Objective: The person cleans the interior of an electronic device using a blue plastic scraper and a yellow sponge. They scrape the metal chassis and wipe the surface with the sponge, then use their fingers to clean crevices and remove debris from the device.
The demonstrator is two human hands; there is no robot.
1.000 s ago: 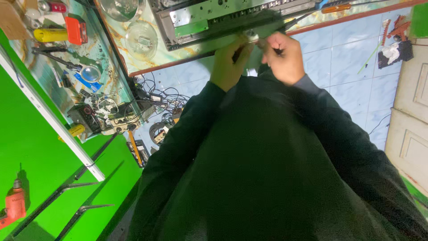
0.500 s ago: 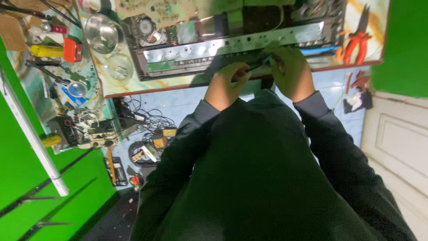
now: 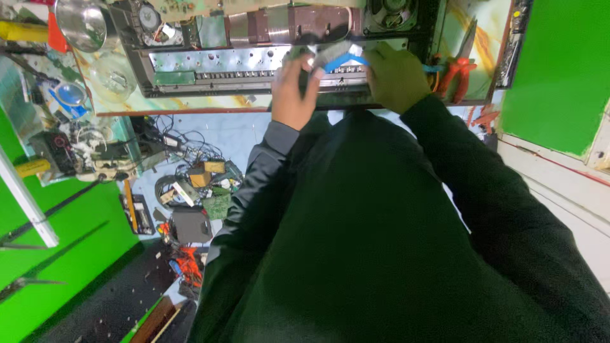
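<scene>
Blue-handled tool (image 3: pixel 340 61) sat pinched in the grip of the left hand (image 3: pixel 293 89), while the right hand (image 3: pixel 395 76) closed on its other end, both over the front edge of the opened metal chassis (image 3: pixel 254 63) on the counter (image 3: pixel 190 101). Red pliers (image 3: pixel 459 67) lay just beside the right hand and a steel bowl (image 3: pixel 79 22) stood well apart to the left, leaving little open room near the counter's edge, with cluttered parts on the floor (image 3: pixel 190 190) below.

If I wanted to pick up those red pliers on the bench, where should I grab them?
Probably by the red handles of the red pliers, coming from the bench's near edge. The handles point toward that edge while the grey metal jaws point away. The right hand sits close beside them, so reach in from its far side.
</scene>
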